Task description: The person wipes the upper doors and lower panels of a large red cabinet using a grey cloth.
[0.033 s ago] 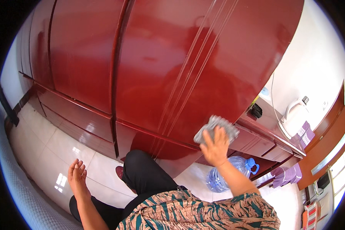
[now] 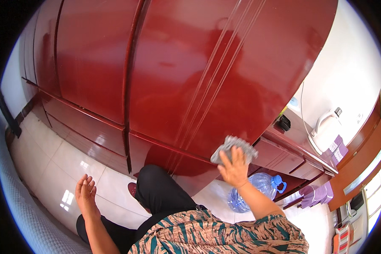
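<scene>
My right hand (image 2: pixel 235 169) presses a crumpled grey cloth (image 2: pixel 224 151) against the lower right corner of a glossy dark-red wardrobe door (image 2: pixel 165 84). Its fingers are stretched over the cloth, near the seam between the door and the panel below. My left hand (image 2: pixel 86 195) hovers palm-up over the tiled floor at the lower left, fingers loosely bent and nothing in it. A large clear-blue water jug (image 2: pixel 262 183) with a blue cap and handle stands on the floor, partly behind my right forearm.
Right of the wardrobe is a dark-red desk (image 2: pixel 298 131) with drawers, bearing a white kettle-like appliance (image 2: pixel 326 131) and a small black object (image 2: pixel 284 123). Purple cloth (image 2: pixel 319 194) hangs beneath. A pale quilted surface (image 2: pixel 25 203) borders my left side; my bent knee (image 2: pixel 156 182) is close to the wardrobe.
My right hand and the grey cloth have slid slightly down and left along the door. My left hand has barely moved.
</scene>
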The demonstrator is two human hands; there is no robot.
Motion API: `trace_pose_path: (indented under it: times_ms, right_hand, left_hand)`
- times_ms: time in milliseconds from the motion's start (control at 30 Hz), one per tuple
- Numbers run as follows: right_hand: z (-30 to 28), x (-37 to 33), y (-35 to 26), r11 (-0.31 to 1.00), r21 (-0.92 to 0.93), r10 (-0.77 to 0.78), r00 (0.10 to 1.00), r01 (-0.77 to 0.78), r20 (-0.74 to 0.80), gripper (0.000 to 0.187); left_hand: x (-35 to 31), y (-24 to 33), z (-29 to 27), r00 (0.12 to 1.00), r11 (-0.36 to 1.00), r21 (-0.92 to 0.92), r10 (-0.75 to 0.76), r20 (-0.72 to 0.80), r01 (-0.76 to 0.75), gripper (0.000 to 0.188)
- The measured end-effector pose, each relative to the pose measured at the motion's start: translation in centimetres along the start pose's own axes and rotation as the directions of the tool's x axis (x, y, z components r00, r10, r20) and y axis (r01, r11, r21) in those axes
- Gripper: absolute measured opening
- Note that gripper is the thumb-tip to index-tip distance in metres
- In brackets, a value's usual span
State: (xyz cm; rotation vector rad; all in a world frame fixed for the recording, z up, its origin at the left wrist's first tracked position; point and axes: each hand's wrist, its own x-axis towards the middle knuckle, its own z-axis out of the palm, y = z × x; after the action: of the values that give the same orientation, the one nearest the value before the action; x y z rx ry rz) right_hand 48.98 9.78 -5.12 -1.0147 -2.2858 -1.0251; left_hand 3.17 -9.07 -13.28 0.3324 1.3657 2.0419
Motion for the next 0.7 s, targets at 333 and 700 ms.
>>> trace_pose_path:
  times_ms: [333, 700]
  right_hand:
    - [-5.3, 11.0, 2.6, 0.997, -0.059, 0.042, 0.983, -0.053, -0.18, 0.054]
    - [-6.2, 16.2, 2.7, 0.987, -0.146, 0.005, 0.918, -0.068, -0.396, 0.053]
  left_hand:
    - [-0.3, 0.5, -0.4, 1.0, 0.998, 0.067, -0.021, -0.003, 0.022, 0.037]
    - [-0.7, 1.5, -0.7, 0.999, 1.0, 0.018, 0.006, -0.04, -0.005, 0.038]
